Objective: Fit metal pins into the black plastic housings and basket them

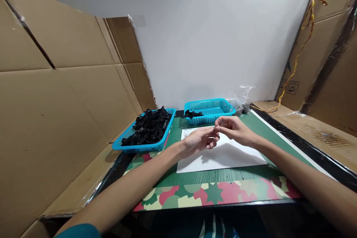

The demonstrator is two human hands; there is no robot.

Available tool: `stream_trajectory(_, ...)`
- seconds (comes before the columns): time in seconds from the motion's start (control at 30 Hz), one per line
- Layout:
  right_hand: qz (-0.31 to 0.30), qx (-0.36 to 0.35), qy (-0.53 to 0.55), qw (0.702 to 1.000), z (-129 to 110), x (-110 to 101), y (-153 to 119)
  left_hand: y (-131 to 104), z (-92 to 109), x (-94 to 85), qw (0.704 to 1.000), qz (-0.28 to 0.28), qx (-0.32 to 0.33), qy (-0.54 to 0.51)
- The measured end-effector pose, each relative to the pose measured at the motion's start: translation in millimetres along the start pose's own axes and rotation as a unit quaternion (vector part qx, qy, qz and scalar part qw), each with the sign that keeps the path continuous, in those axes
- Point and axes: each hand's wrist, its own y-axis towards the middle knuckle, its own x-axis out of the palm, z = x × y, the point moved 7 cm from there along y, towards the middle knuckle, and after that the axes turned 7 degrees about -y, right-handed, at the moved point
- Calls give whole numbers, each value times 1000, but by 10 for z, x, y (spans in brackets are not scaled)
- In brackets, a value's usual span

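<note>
My left hand (198,140) and my right hand (234,130) meet fingertip to fingertip above a white sheet of paper (212,163). The thumb and forefinger of my right hand are pinched, and a thin dark pin-like piece (221,121) shows between them. My left hand's thumb and forefinger are pressed together against the right fingertips; whatever they grip is too small to make out. Several tiny metal bits (186,133) lie on the paper's far left part, partly behind my left hand.
A blue basket (164,145) heaped with black plastic parts (150,126) stands at left. Behind the paper is another blue basket (206,119) with a few black parts. Clear bags (245,106) sit beside it. Cardboard walls (69,100) flank the green mat (195,176); a yellow twisted wire (297,57) hangs right.
</note>
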Motion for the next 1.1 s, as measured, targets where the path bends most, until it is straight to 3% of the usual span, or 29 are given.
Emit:
stream_trajectory(0.2,-2,33,-28,999,147,25,-20,6,-32,-88,998,45,38,10)
stream_trajectory(0.43,69,10,-158,985,163,22,-62,-4,43,-99,975,124,134,127)
stream_trajectory(0.57,126,-20,-262,956,137,6,-88,0,58,-83,969,138,154,135)
stream_trajectory(0.7,153,-20,-271,950,145,-6,-102,-24,102,-60,962,131,175,166)
stream_trajectory(0.77,155,-19,-260,953,146,-1,-104,-50,162,-42,945,137,187,229)
stream_trajectory(0.83,166,-21,-254,953,133,-13,-112,-93,291,-13,905,149,197,346)
stream_trajectory(0.9,187,-28,-261,947,99,-44,-124,-172,522,-8,830,174,203,489)
stream_trajectory(0.93,196,-35,-268,943,77,-62,-129,-238,689,-39,785,202,209,546)
stream_trajectory(1.0,203,-50,-280,937,40,-87,-133,-429,1097,-170,662,291,207,658)
stream_trajectory(1.07,196,-60,-287,936,28,-95,-127,-629,1469,-431,543,378,120,740)
stream_trajectory(1.1,191,-61,-289,936,34,-96,-122,-711,1600,-603,503,396,43,767)
